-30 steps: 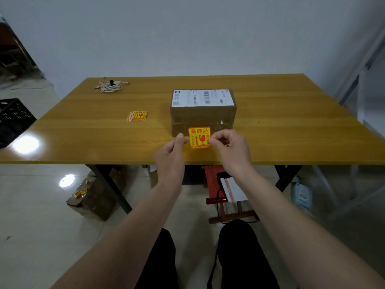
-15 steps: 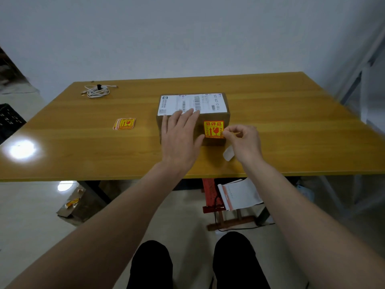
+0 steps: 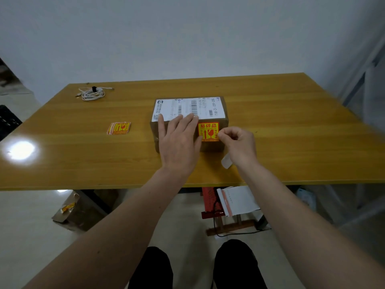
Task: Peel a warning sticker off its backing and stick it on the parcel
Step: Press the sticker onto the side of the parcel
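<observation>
Left hand (image 3: 178,142): flat, fingers spread wide, palm down against the near face and top edge of the parcel (image 3: 223,119), fingertips touching the lower border of the white shipping label (image 3: 188,108); nothing gripped. Right hand (image 3: 239,146): curled narrow, thumb and forefinger pinched together at the right edge of the warning sticker (image 3: 208,132); whether pinching that edge or merely pressing on it, cannot tell. White backing strip (image 3: 226,161): protruding below the right hand near the wrist, over the table (image 3: 291,130); held or lying loose, cannot tell. Warning sticker: orange and yellow, red characters with arrow and glass symbols, lying flat on the near face of the parcel, just below the shipping label, between the two hands. Parcel: brown cardboard box, resting near the middle of the table, long side toward the person. Stack of spare stickers (image 3: 118,128): on the table left of the parcel, well apart from it. Coiled white cable (image 3: 92,93): near the far left corner of the table. Glare patch: bright, on the left part of the table surface. Below the table edge: roll of white paper (image 3: 237,201) on a red stand, cardboard box on the floor (image 3: 27,226) at left.
</observation>
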Demonstrator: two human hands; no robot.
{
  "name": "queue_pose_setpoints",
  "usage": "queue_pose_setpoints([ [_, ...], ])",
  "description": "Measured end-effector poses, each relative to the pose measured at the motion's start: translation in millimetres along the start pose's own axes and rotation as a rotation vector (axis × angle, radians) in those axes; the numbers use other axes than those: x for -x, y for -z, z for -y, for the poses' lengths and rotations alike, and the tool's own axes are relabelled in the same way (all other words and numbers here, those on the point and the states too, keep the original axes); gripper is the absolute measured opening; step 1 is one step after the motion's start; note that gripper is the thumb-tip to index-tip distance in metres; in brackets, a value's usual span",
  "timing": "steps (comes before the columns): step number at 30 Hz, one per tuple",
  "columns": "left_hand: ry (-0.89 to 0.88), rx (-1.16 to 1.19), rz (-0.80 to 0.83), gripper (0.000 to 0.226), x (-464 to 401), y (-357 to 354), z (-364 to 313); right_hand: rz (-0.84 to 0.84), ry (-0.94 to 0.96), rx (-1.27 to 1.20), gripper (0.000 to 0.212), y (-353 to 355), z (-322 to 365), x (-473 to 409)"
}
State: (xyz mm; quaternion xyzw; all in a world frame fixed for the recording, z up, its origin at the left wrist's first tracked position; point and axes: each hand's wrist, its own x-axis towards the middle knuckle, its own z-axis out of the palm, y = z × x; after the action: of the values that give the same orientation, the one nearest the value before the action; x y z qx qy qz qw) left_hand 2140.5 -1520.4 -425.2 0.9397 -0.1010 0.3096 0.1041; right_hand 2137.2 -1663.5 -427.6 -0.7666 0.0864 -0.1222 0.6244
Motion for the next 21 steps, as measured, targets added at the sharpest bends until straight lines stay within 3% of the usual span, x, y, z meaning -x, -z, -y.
queue_pose_setpoints([
  [21, -0.076, -0.022, -0.024, 0.053, 6.5, -6.6, 3.0, -0.092, -0.025, 0.002, 0.009, -4.9, -4.1, -5.6],
])
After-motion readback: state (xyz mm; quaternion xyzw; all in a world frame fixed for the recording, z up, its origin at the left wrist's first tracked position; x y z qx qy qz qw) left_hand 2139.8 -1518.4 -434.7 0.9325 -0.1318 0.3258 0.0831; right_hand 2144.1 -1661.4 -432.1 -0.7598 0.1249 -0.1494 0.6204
